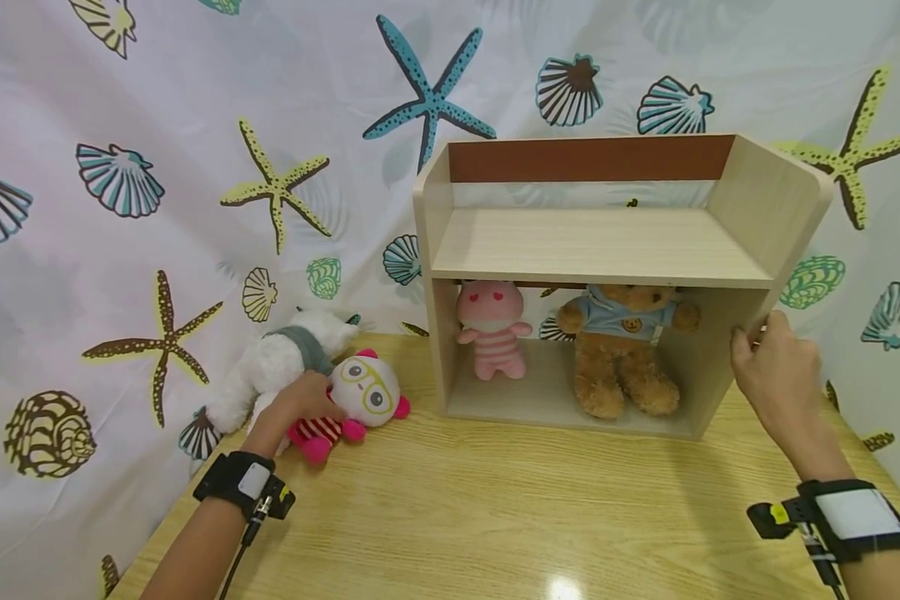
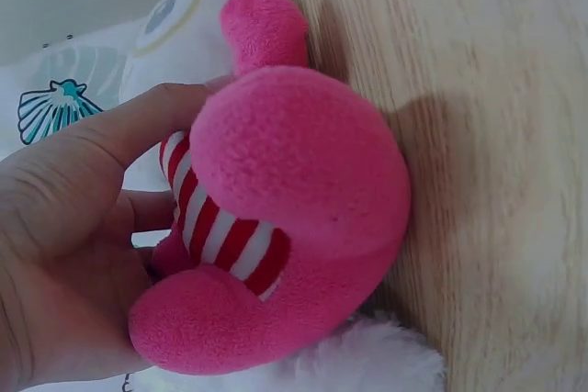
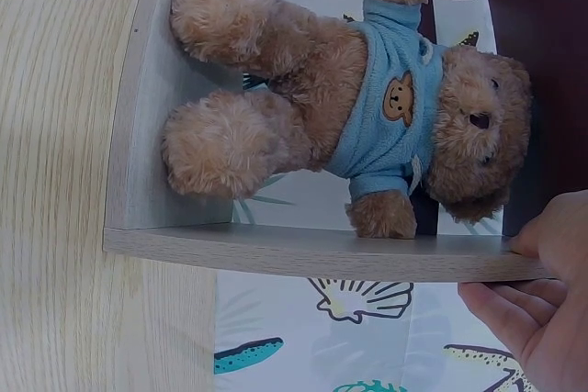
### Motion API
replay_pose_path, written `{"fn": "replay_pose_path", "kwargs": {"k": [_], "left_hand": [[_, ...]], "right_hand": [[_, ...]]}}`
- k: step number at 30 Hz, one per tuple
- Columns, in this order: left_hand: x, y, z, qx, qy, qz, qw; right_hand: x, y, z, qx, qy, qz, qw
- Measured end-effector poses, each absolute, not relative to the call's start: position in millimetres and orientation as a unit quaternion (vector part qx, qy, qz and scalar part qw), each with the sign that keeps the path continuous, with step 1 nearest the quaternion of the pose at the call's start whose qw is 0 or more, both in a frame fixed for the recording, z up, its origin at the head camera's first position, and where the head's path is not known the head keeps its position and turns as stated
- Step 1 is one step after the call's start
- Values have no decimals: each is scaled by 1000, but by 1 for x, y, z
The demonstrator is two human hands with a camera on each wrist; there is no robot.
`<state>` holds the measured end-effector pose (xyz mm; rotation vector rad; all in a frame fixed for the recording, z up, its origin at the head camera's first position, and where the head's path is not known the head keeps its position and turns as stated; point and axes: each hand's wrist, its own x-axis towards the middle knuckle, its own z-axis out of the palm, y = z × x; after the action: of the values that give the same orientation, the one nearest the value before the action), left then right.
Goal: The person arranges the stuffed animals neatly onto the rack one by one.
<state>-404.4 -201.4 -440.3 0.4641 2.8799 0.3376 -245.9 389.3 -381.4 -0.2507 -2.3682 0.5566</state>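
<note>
Your left hand grips the striped-shirt doll — beside a white plush — while your right hand pinches the shelf at its right side (teddy bear inside).

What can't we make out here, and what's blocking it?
White plush toy, head view: part of its body is behind the left hand and panda doll.
Left hand, left wrist view: fingertips hidden behind the doll.
Right hand, head view: some fingers hidden behind the side panel.
Teddy bear, head view: upper head hidden by the shelf board.
Pink toy, right wrist view: mostly cut off by the top edge.
</note>
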Motion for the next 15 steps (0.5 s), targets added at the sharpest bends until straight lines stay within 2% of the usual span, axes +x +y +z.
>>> {"fn": "replay_pose_path", "kwargs": {"k": [9,15], "left_hand": [[-401,-200,-436,182,967,123,132],[-400,-197,-435,200,963,130,129]], "right_hand": [[-246,389,-382,-98,-910,219,337],[-246,389,-381,-97,-909,217,341]]}}
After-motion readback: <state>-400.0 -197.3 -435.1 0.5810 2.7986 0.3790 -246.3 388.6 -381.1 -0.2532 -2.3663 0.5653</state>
